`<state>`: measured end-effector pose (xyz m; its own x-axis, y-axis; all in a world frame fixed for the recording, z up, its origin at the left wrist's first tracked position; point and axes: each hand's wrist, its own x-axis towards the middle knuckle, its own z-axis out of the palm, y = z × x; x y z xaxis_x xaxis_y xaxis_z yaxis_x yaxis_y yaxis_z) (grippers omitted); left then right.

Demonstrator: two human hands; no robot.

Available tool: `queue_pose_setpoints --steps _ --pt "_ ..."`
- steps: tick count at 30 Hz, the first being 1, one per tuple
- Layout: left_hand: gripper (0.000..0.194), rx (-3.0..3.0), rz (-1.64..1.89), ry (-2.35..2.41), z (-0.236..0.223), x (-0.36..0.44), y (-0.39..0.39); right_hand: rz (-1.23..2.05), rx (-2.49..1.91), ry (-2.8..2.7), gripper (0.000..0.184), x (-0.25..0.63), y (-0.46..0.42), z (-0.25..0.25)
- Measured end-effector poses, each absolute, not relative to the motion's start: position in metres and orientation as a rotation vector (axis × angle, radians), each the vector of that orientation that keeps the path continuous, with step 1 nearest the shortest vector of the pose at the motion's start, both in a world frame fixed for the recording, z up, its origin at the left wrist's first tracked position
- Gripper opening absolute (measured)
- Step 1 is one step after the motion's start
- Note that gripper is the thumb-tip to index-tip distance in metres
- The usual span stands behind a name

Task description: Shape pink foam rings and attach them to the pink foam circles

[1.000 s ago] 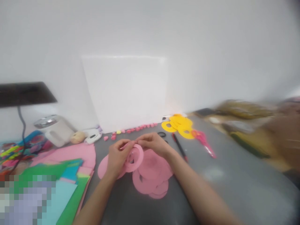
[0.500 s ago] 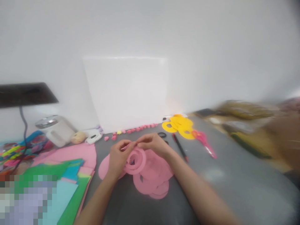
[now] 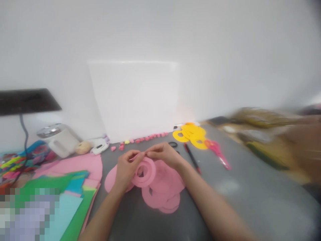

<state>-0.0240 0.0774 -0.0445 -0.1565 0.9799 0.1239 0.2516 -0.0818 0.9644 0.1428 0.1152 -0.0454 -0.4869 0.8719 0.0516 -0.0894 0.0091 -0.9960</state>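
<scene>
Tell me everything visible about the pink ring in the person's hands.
The pink ring is flat and round, with an open centre and what looks like another pink band showing inside its outer one. It looks like paper or thin card. Its face is turned toward the camera, in front of the other pink pieces. The left hand grips its upper left, and the right hand seems to pinch its top edge. Blur hides finer detail.
</scene>
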Motion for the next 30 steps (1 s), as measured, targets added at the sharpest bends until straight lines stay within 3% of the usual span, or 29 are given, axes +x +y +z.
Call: queue_pose_setpoints --steps 30 --pt "0.021 1.377 1.268 1.470 -0.0431 -0.0234 0.0756 1.510 -0.913 -1.548 0.024 0.1426 0.1161 -0.0462"
